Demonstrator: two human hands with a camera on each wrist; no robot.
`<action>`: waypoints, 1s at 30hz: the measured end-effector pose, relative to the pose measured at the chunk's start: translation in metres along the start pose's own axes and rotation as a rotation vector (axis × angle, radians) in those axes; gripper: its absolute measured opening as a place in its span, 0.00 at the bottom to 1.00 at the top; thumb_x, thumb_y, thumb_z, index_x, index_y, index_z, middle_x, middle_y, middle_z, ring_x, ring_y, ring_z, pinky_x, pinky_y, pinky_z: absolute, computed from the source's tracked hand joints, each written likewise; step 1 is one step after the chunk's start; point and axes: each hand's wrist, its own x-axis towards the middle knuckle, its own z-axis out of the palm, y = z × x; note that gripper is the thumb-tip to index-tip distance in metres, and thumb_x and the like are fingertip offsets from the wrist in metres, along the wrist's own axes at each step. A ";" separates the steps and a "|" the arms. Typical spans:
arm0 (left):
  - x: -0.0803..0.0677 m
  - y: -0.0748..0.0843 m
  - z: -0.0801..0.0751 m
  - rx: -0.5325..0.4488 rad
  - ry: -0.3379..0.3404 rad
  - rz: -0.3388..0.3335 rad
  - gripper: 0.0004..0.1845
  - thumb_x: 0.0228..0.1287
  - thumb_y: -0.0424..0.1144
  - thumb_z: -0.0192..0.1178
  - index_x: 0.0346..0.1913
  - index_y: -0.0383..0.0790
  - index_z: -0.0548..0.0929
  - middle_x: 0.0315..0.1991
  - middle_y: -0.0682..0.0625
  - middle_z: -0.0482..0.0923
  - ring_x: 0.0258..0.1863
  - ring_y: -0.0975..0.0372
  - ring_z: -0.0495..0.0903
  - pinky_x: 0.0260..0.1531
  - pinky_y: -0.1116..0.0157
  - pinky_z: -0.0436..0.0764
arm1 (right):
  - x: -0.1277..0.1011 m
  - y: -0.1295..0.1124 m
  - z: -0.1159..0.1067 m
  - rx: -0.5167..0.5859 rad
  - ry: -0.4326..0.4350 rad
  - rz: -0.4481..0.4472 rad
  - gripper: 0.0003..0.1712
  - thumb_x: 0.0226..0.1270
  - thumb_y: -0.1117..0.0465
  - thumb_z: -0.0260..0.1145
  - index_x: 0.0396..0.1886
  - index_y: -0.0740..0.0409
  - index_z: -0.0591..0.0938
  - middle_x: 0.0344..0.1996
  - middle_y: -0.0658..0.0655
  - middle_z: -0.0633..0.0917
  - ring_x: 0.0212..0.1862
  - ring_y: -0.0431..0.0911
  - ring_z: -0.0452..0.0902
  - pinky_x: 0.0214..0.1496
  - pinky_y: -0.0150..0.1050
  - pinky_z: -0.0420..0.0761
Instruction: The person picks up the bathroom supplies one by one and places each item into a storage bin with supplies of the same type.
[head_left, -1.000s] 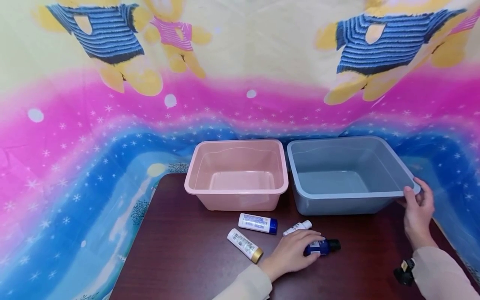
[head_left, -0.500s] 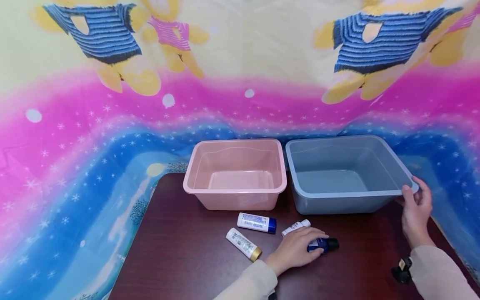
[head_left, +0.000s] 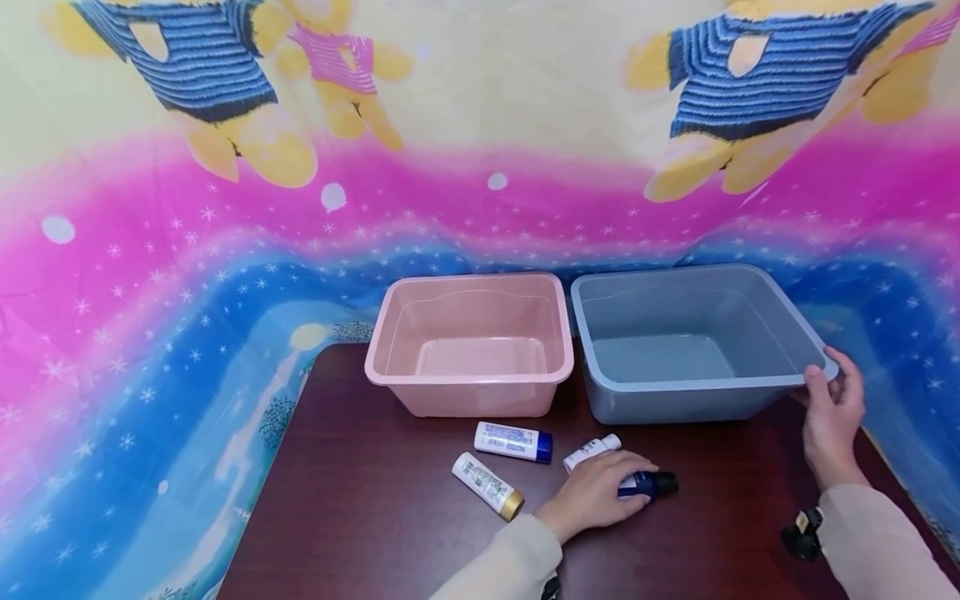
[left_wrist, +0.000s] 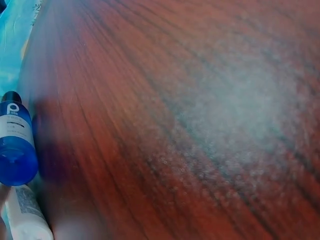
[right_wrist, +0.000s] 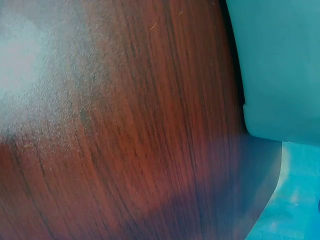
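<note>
In the head view my left hand (head_left: 597,493) grips a dark blue bottle (head_left: 637,485) with a black cap, lying on its side on the table. A small white bottle (head_left: 588,452) lies just behind that hand, partly covered by it. The left wrist view shows the blue bottle (left_wrist: 16,145) at its left edge, with a white bottle (left_wrist: 27,217) beside it. My right hand (head_left: 834,421) holds the near right corner of the blue-grey basin (head_left: 690,404), thumb over the rim and fingers outside. The right wrist view shows that basin's wall (right_wrist: 285,70).
A pink basin (head_left: 480,400) stands left of the blue-grey one. In front lie a white tube with a blue cap (head_left: 512,442) and a white tube with a gold cap (head_left: 487,486). The dark wooden table (head_left: 345,500) ends before a printed cloth backdrop (head_left: 480,217).
My left hand has shifted slightly right over the blue bottle, covering more of it. The right hand has kept its hold on the basin's corner. The head view has shifted a little.
</note>
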 end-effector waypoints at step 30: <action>-0.003 -0.004 0.007 -0.034 -0.056 -0.046 0.28 0.63 0.47 0.68 0.66 0.57 0.74 0.61 0.62 0.75 0.61 0.75 0.69 0.59 0.79 0.63 | 0.002 0.005 0.002 -0.003 0.058 -0.005 0.22 0.70 0.71 0.61 0.62 0.55 0.78 0.50 0.55 0.79 0.49 0.43 0.76 0.35 0.25 0.80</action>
